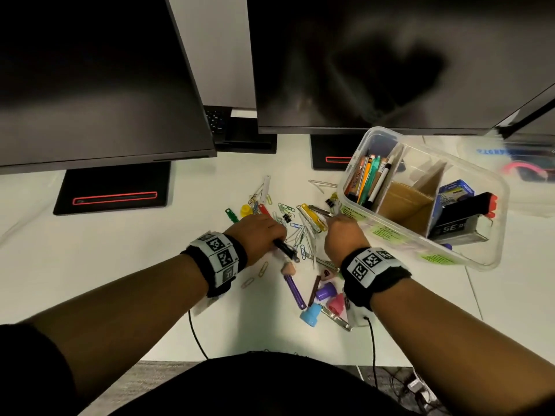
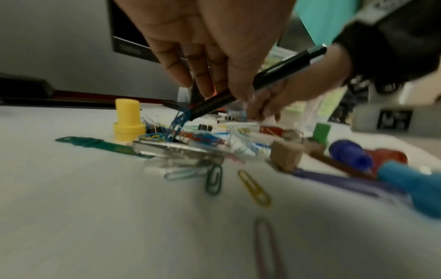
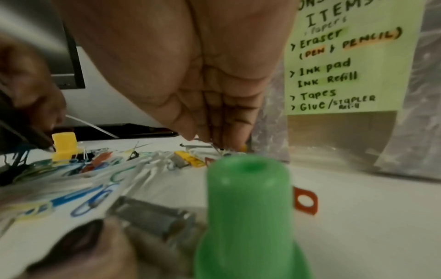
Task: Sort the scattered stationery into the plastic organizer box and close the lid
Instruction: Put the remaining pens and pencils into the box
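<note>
White tabletop (image 1: 120, 265) carries two dark monitors (image 1: 99, 76) on black stands along its far edge. Scattered coloured paper clips (image 1: 303, 232), plastic stamps and metal fasteners lie mid-surface. Toward the far right corner, a clear plastic organizer box (image 1: 492, 223) sits tilted, lid off, with pens in its left compartment. The left hand (image 1: 258, 235) grips a black pen (image 2: 274, 75). The right hand (image 1: 345, 235) has its fingers together, tips down in the clutter beside the box; its grasp cannot be told.
</note>
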`<state>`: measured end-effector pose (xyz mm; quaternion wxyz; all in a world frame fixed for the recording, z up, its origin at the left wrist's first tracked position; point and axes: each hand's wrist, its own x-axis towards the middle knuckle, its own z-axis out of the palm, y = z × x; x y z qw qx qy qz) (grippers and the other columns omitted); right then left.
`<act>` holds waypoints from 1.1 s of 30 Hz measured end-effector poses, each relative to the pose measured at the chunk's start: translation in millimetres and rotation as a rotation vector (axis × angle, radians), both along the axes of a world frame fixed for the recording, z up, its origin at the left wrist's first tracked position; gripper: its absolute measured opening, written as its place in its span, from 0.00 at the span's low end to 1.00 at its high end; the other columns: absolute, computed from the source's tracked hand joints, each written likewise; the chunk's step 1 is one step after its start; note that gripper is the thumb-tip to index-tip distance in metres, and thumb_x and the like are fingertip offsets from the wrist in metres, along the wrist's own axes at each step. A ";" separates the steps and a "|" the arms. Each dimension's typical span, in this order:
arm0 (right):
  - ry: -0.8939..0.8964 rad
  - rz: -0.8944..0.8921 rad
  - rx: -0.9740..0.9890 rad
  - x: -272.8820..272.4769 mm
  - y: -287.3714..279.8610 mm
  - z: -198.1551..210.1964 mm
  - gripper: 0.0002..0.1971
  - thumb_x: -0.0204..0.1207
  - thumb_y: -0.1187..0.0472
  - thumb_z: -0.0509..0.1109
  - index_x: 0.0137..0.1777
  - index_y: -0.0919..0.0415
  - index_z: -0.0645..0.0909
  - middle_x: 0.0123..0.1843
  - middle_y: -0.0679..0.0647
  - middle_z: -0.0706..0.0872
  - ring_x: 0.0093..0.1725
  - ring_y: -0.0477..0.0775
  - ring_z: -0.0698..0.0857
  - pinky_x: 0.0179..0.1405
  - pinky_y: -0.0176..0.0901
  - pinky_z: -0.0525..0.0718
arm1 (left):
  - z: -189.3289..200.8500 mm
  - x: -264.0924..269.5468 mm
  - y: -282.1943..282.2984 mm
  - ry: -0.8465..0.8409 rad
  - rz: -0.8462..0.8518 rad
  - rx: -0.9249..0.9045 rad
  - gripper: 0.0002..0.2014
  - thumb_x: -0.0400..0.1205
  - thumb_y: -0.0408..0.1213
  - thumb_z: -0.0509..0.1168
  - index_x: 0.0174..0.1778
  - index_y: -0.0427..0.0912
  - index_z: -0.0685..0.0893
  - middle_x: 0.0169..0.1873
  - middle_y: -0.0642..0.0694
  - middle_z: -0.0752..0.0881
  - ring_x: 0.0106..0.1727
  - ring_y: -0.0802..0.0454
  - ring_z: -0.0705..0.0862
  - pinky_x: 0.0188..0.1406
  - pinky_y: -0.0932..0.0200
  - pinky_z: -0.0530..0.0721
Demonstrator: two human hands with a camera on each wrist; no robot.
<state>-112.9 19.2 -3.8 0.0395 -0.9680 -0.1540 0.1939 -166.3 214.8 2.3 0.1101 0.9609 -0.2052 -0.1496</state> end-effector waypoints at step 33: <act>0.257 -0.248 0.572 1.0 -31.7 26.4 0.13 0.71 0.66 0.71 0.33 0.48 0.73 0.38 0.58 0.82 0.35 0.55 0.78 0.37 0.45 0.78 | 9.9 -15.5 -13.3 0.358 0.015 -0.015 0.12 0.82 0.43 0.61 0.58 0.46 0.85 0.53 0.43 0.84 0.57 0.45 0.82 0.54 0.55 0.79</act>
